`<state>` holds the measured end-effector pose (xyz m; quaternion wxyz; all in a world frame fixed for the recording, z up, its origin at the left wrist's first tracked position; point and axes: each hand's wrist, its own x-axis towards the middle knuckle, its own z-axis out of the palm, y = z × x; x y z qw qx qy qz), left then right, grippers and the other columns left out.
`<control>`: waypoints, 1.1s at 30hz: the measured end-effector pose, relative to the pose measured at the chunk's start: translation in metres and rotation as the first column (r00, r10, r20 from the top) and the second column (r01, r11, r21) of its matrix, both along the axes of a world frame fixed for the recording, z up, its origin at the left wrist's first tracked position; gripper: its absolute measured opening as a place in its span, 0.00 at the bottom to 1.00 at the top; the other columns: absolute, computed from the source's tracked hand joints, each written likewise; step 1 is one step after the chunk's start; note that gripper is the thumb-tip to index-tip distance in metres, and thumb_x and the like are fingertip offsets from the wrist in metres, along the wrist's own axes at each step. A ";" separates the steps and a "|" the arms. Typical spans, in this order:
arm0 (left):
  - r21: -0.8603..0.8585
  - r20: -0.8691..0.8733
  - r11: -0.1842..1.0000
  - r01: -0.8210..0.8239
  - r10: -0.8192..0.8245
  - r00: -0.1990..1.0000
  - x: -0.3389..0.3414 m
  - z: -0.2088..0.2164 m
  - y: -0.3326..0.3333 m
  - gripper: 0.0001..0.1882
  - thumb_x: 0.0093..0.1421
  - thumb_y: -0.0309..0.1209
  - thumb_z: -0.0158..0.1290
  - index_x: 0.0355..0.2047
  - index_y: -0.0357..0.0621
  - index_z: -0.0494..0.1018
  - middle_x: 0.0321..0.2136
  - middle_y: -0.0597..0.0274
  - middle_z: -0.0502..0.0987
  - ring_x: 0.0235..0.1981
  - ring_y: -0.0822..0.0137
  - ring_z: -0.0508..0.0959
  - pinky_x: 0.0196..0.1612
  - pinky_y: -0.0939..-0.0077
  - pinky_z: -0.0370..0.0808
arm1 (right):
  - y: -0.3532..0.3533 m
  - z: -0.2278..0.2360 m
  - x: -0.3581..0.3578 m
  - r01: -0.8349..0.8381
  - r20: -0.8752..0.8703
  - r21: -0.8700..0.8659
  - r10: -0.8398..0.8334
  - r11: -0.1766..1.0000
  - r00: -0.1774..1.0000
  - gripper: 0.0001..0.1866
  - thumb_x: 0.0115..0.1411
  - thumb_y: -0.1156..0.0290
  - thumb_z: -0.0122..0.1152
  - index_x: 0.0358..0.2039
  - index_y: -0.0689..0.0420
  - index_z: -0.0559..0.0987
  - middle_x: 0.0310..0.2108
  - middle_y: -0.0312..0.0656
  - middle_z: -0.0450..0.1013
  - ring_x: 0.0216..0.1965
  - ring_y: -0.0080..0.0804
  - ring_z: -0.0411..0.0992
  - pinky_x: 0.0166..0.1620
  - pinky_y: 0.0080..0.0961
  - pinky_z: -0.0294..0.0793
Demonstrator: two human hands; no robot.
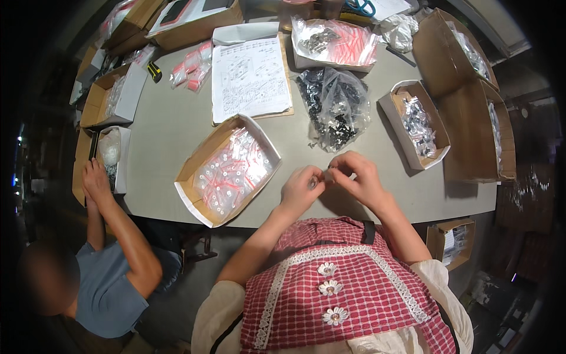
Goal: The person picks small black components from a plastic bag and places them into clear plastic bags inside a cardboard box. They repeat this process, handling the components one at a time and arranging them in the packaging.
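Just inside the table's near edge, my left hand (302, 190) and my right hand (357, 177) meet, fingers pinched together. Between the fingertips is a small pale piece (328, 175), too small to name. My left fingers also curl round a small greyish metallic-looking part (313, 183), mostly hidden. Left of my hands lies an open cardboard box (187, 177) of small clear bags with red seal strips and whitish round pieces. Beyond my hands, a clear plastic bag (348, 106) spills small black parts. To the right, another cardboard box (440, 154) holds small shiny bagged parts.
A printed sheet with drawings (250, 79) lies at the far middle, beside a box of red-striped bags (336, 44). Tall cartons (466, 130) line the right edge. A yellow utility knife (154, 71) is far left. A co-worker's hands (97, 180) rest at a left-side box.
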<state>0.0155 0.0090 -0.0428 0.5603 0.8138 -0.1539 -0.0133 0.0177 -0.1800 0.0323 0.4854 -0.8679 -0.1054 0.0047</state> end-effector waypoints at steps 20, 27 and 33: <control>-0.026 -0.066 0.996 -0.089 0.087 0.994 0.003 0.009 0.002 0.12 0.56 0.34 0.69 0.28 0.42 0.76 0.24 0.65 0.78 0.25 0.71 0.76 0.31 0.76 0.74 | 0.008 -0.048 0.027 0.061 0.165 -0.442 0.015 0.895 0.986 0.06 0.60 0.70 0.60 0.34 0.58 0.75 0.32 0.48 0.74 0.29 0.54 0.76 0.33 0.46 0.78; -0.004 -0.034 0.997 -0.071 0.071 0.997 0.003 0.003 0.003 0.11 0.56 0.33 0.68 0.29 0.42 0.77 0.25 0.64 0.78 0.26 0.70 0.77 0.32 0.75 0.74 | 0.008 -0.062 0.031 0.021 0.124 -0.564 0.059 0.826 0.990 0.04 0.57 0.73 0.57 0.33 0.58 0.75 0.31 0.49 0.75 0.30 0.54 0.77 0.33 0.46 0.78; -0.009 -0.020 0.998 -0.066 0.066 0.998 0.004 0.002 0.003 0.11 0.56 0.32 0.68 0.29 0.42 0.77 0.24 0.65 0.78 0.25 0.70 0.76 0.31 0.75 0.74 | -0.001 -0.052 0.028 0.041 0.117 -0.303 -0.006 0.952 0.993 0.05 0.56 0.73 0.61 0.32 0.59 0.77 0.30 0.49 0.74 0.31 0.53 0.77 0.37 0.45 0.78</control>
